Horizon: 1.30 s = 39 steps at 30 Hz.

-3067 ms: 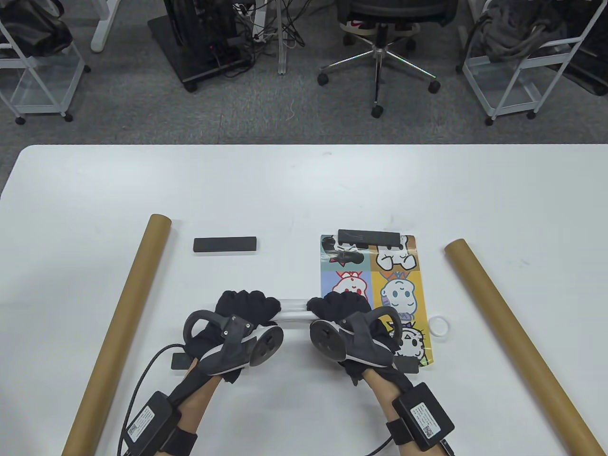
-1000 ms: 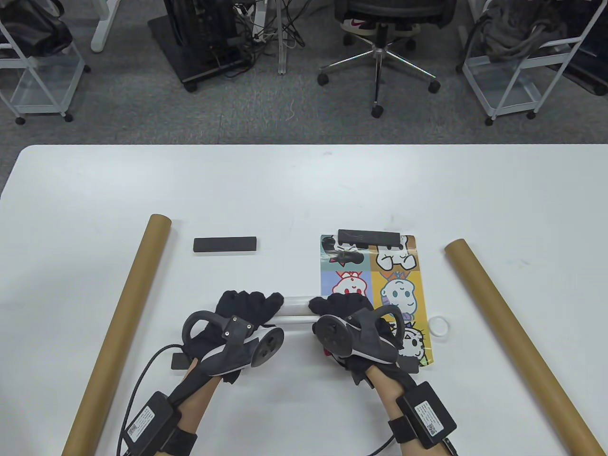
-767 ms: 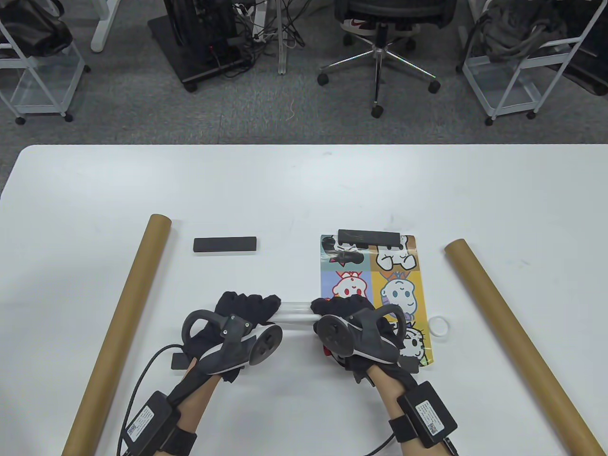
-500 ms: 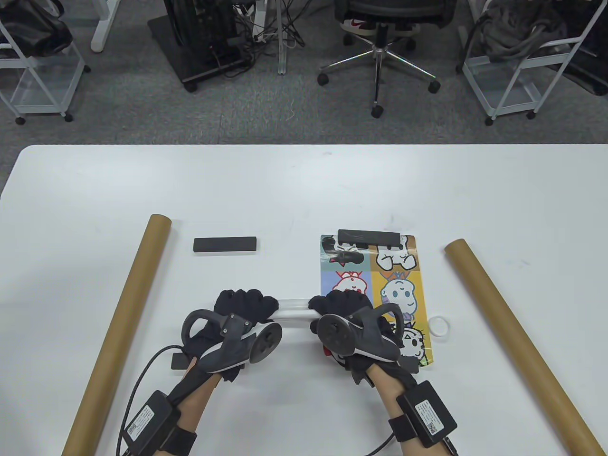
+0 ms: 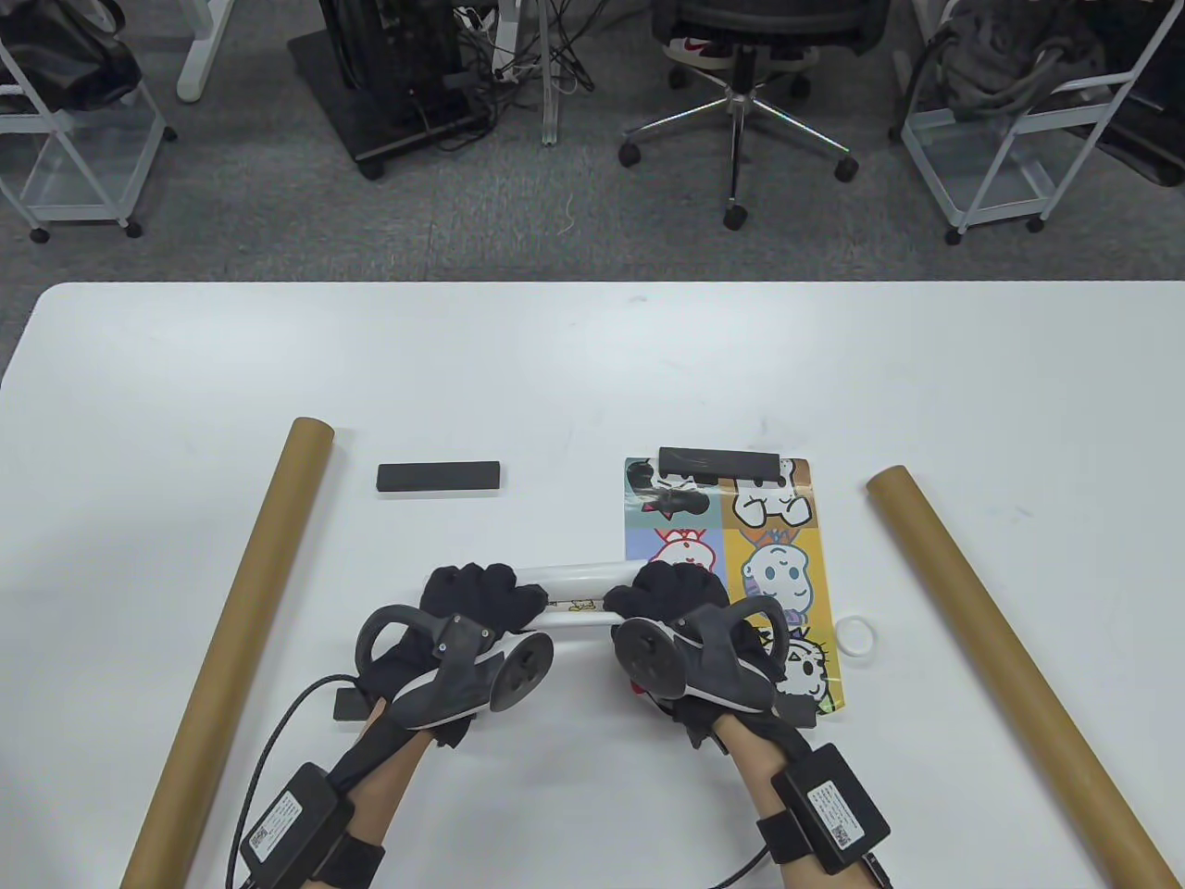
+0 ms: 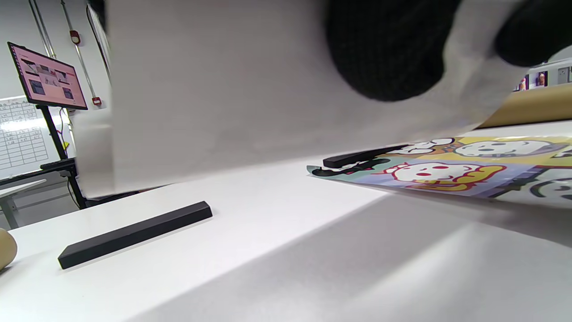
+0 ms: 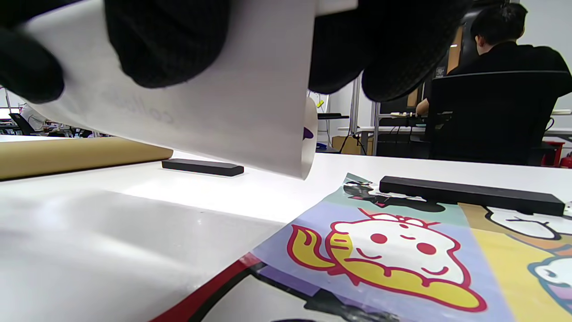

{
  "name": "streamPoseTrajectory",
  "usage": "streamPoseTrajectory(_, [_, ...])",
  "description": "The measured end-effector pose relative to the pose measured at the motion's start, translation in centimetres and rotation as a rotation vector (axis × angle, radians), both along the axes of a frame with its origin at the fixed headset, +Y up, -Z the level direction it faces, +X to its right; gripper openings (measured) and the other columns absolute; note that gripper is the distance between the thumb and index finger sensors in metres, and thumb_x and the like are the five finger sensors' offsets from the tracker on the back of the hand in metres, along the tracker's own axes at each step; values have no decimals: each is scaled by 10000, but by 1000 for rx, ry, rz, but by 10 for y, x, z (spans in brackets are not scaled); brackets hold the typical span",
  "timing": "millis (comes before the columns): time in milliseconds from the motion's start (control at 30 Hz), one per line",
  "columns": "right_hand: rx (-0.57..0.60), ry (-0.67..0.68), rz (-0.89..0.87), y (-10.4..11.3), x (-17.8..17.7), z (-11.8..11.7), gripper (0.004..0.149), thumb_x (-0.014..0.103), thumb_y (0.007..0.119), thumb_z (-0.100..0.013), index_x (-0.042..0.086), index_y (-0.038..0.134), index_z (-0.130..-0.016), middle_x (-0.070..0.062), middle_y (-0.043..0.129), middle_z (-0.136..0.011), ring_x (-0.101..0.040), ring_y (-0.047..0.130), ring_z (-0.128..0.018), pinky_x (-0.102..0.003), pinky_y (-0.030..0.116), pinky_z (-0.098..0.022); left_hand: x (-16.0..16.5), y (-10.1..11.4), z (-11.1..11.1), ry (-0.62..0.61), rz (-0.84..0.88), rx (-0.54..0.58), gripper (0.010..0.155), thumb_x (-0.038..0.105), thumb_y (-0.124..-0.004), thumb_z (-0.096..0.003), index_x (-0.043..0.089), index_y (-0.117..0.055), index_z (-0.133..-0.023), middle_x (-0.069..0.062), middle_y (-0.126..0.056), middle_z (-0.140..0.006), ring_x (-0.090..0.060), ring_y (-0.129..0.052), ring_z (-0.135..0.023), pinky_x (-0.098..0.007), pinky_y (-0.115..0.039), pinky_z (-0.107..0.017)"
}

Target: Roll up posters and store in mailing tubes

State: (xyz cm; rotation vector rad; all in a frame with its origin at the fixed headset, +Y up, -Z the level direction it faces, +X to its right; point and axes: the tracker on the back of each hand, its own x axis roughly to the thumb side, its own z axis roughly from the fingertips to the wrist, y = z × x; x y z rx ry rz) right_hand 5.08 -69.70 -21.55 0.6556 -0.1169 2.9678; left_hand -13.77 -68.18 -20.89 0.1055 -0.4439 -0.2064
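Observation:
A white rolled poster (image 5: 574,593) lies crosswise between my hands, held just above the table. My left hand (image 5: 477,597) grips its left end and my right hand (image 5: 671,593) grips its right end, fingers curled over the top. In the left wrist view the roll (image 6: 223,89) fills the upper frame under a gloved finger (image 6: 384,49). The right wrist view shows the roll's open end (image 7: 308,138). A flat cartoon poster (image 5: 741,546) lies to the right, pinned by a black bar (image 5: 720,460) at its far edge. Two brown mailing tubes lie at the left (image 5: 231,639) and the right (image 5: 1000,648).
A loose black bar (image 5: 438,476) lies on the table beyond my left hand, and another (image 5: 350,704) sits under my left wrist. A white ring cap (image 5: 856,637) rests beside the flat poster. A second bar (image 5: 798,711) holds the flat poster's near edge.
The roll has come up off the table and looks thicker and looser, with its outer sheet now showing farther out. Both hands stay on its ends, barely shifted.

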Motion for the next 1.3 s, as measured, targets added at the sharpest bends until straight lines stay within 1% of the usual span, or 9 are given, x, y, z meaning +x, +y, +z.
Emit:
streamPoseTrajectory(200, [30, -19, -15, 1, 2, 0, 551, 399, 792, -380, 220, 755, -900, 4, 916, -716, -255, 965, -567, -555, 783, -610, -4, 0, -2, -3, 46, -4, 629, 491, -795, -443, 364, -691, -1051, 128, -924, -803, -137, -986, -658, -443, -809, -732])
streamPoseTrajectory(333, [28, -22, -29, 2, 6, -2, 571, 412, 784, -351, 210, 773, -885, 31, 975, -701, -223, 1027, -520, -501, 843, -563, -7, 1, -3, -3, 75, 10, 560, 507, -802, -422, 351, -798, -960, 140, -998, -770, -116, -1062, -623, -424, -831, -726])
streamPoseTrajectory(467, [12, -14, -17, 0, 4, -1, 511, 345, 697, -436, 209, 704, -929, -24, 887, -778, -289, 940, -613, -584, 750, -626, -6, 0, -3, 0, 87, 1, 517, 483, -720, -472, 358, -763, -972, 125, -956, -800, -139, -1018, -649, -457, -784, -746])
streamPoseTrajectory(567, [-60, 11, -20, -1, 2, -2, 524, 348, 648, -482, 166, 627, -973, -68, 816, -788, -322, 857, -591, -632, 688, -638, -5, 1, -2, 2, 61, 17, 507, 486, -693, -484, 353, -738, -972, 108, -925, -793, -158, -973, -623, -482, -761, -751])
streamPoseTrajectory(633, [-39, 10, -9, 0, 1, -2, 567, 424, 719, -435, 187, 652, -946, -31, 833, -737, -287, 870, -542, -603, 724, -621, -4, 2, -1, -5, 58, 27, 508, 515, -761, -449, 360, -758, -933, 121, -931, -745, -142, -968, -580, -475, -774, -743])
streamPoseTrajectory(767, [-32, -3, -26, 0, 2, -2, 489, 411, 751, -410, 239, 727, -868, 9, 878, -670, -252, 908, -488, -566, 779, -589, -3, 2, 1, -17, 51, 33, 460, 513, -794, -442, 378, -783, -881, 132, -942, -722, -132, -976, -576, -472, -782, -742])
streamPoseTrajectory(867, [-8, -13, -19, 0, 3, -1, 461, 407, 756, -412, 254, 748, -847, 11, 887, -686, -263, 919, -525, -571, 768, -605, -2, 1, 1, -19, 47, 38, 440, 502, -791, -455, 389, -790, -880, 131, -935, -755, -143, -973, -624, -478, -776, -748])
streamPoseTrajectory(1033, [-2, -20, -5, 0, 2, 0, 447, 398, 747, -424, 256, 775, -846, -44, 852, -783, -305, 897, -604, -609, 723, -632, 0, 1, 2, -14, 18, 63, 432, 511, -787, -455, 396, -839, -868, 91, -838, -889, -181, -905, -732, -506, -734, -772])
streamPoseTrajectory(1300, [-15, -12, -6, 0, 2, 0, 491, 398, 751, -412, 224, 773, -871, -24, 864, -731, -287, 909, -584, -596, 738, -626, -2, 0, 0, -14, 45, 23, 489, 511, -793, -449, 366, -843, -914, 94, -875, -836, -156, -939, -677, -489, -767, -754])
